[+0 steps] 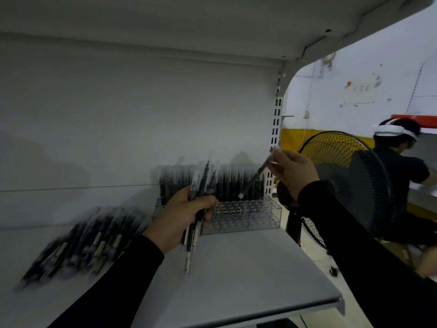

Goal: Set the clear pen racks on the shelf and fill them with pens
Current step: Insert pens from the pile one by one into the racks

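Note:
A clear pen rack (248, 215) stands at the back right of the grey shelf (236, 275). Its rear rows hold upright dark pens (236, 183), while the front holes are empty. My left hand (184, 218) is shut on a bundle of pens (198, 209) just in front of the rack's left end. My right hand (293, 172) is up and to the right of the rack, pinching a single pen (254, 179) that slants down towards the rack. The picture is blurred by motion.
A heap of loose dark pens (78, 245) lies on the shelf at the left. Overhead is another shelf board (212, 24). To the right of the shelf stand a black floor fan (350, 185) and another person (402, 176) bent over a counter.

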`<state>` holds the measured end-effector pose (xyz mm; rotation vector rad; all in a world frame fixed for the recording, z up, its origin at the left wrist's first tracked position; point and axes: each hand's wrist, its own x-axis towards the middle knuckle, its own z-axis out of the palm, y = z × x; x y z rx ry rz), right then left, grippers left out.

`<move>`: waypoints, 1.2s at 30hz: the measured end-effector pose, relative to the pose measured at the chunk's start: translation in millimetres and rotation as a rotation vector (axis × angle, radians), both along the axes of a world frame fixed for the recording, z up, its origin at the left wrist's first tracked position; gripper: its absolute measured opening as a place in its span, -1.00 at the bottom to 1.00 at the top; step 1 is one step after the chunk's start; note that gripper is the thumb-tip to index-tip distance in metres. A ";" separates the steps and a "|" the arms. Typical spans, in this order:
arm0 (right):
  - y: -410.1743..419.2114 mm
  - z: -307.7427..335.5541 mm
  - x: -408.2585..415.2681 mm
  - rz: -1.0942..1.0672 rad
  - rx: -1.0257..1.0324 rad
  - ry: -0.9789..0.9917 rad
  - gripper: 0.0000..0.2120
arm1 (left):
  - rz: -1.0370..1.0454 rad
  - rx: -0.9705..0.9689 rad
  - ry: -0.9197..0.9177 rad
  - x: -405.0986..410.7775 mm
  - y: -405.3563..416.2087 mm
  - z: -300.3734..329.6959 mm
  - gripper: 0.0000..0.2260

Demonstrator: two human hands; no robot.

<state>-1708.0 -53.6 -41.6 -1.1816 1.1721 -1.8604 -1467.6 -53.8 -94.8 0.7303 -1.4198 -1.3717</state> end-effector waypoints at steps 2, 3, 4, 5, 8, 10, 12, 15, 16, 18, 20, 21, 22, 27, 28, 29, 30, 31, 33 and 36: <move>-4.7 -0.6 -11.8 -0.206 -0.008 0.294 -0.80 | -0.011 -0.014 0.008 0.1 -0.8 -0.1 -0.95; -7.2 -1.4 -17.0 -0.299 -0.017 0.436 -0.78 | -0.016 -0.016 0.012 0.0 -1.0 -0.1 -0.95; -9.4 -2.1 -21.0 -0.373 -0.021 0.551 -0.76 | -0.020 -0.015 0.017 -0.1 -1.3 -0.1 -0.96; -11.3 -2.3 -23.3 -0.426 -0.023 0.633 -0.75 | -0.023 -0.012 0.024 -0.2 -1.2 0.0 -0.96; -18.9 -2.4 -26.5 -0.503 -0.026 0.740 -0.73 | -0.022 -0.006 0.030 0.4 -1.7 -0.5 -0.96; -25.2 -3.5 -28.3 -0.521 -0.028 0.753 -0.70 | -0.023 -0.003 0.033 0.9 -1.4 -0.6 -0.95; -29.6 -5.7 -28.0 -0.513 -0.032 0.746 -0.71 | -0.025 -0.002 0.041 1.2 -0.9 -0.5 -0.94; -32.7 -7.3 -25.4 -0.491 -0.027 0.720 -0.74 | -0.020 -0.007 0.040 1.0 -0.7 0.4 -0.94; -33.5 -7.2 -24.8 -0.492 -0.029 0.725 -0.74 | -0.020 -0.007 0.041 0.7 -0.7 0.5 -0.93; -35.5 -6.9 -24.8 -0.500 -0.028 0.740 -0.73 | -0.021 -0.006 0.047 0.6 -0.7 0.7 -0.91; -36.7 -7.3 -24.9 -0.497 -0.024 0.754 -0.74 | -0.024 -0.006 0.049 0.8 -0.7 0.9 -0.92; -36.9 -7.7 -24.7 -0.496 -0.023 0.764 -0.73 | -0.026 -0.006 0.050 0.9 -0.8 0.8 -0.93; -36.9 -8.0 -24.6 -0.495 -0.023 0.771 -0.72 | -0.030 -0.005 0.051 1.2 -0.7 0.8 -0.93; -35.8 -12.2 -25.0 -0.474 0.012 0.812 -0.73 | -0.030 0.008 0.066 1.1 -0.9 0.9 -0.90; -35.5 -14.6 -24.9 -0.461 0.033 0.825 -0.73 | -0.031 0.008 0.067 1.1 -0.5 1.0 -0.90; -35.3 -17.7 -24.8 -0.447 0.057 0.836 -0.74 | -0.033 0.007 0.069 1.2 -0.4 1.0 -0.90; -35.0 -21.1 -24.7 -0.432 0.086 0.845 -0.74 | -0.036 0.008 0.070 1.3 -0.3 1.0 -0.90; -34.4 -24.5 -24.3 -0.417 0.115 0.854 -0.74 | -0.040 0.009 0.069 1.4 -0.7 0.7 -0.91; -34.0 -31.4 -24.1 -0.388 0.163 0.859 -0.73 | -0.044 0.012 0.074 1.8 -1.2 0.4 -0.91; -32.8 -37.0 -25.0 -0.363 0.192 0.846 -0.73 | -0.046 0.006 0.073 2.2 -1.3 0.3 -0.90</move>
